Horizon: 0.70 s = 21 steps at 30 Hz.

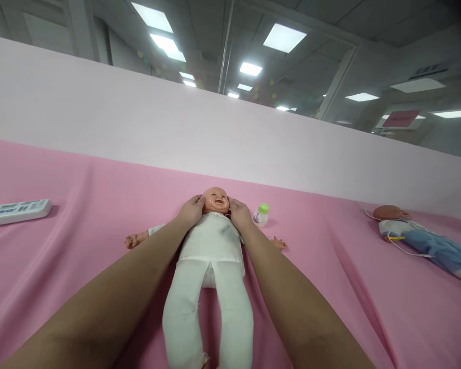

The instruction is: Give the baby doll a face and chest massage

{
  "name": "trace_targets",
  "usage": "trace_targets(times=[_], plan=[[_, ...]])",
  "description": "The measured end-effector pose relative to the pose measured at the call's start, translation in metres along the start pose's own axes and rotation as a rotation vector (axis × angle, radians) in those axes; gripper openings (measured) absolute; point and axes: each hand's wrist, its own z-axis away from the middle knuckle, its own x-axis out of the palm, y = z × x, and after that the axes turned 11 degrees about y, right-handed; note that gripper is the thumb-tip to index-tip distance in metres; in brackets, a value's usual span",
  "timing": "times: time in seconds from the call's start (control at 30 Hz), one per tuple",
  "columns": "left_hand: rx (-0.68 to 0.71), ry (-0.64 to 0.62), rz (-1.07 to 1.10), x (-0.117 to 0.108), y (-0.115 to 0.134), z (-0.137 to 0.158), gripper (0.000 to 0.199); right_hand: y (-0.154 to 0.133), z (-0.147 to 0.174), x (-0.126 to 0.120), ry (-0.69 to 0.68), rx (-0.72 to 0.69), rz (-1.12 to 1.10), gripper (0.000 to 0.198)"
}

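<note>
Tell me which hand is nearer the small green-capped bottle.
Right. The right hand cups the doll's head on the side facing the bottle, a short gap away; the left hand is on the head's far side.

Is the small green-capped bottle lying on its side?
No, the bottle stands upright on the pink cloth, just beside the right hand.
</note>
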Motion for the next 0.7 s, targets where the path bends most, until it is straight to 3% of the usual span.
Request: trace_targets(times=[0.4,0.47,0.57,0.63,0.7], plan=[[0.018,-0.031,-0.046,-0.004,0.007,0.001,0.053,-0.017,0.012,-0.011,0.221,-0.249,0.302,0.043],[0.032,-0.047,-0.050,-0.006,0.012,0.004,0.053,-0.021,0.019,-0.027,0.219,-0.307,0.324,0.044],[0.125,0.010,-0.066,-0.010,0.019,0.006,0.055,-0.027,0.029,-0.065,0.259,-0.500,0.391,0.042],[0.247,0.088,-0.100,-0.015,0.025,0.008,0.058,-0.032,0.034,-0.094,0.347,-0.633,0.440,0.039],[0.361,0.139,-0.121,-0.020,0.036,0.011,0.057,-0.037,0.034,-0.118,0.458,-0.673,0.464,0.040]])
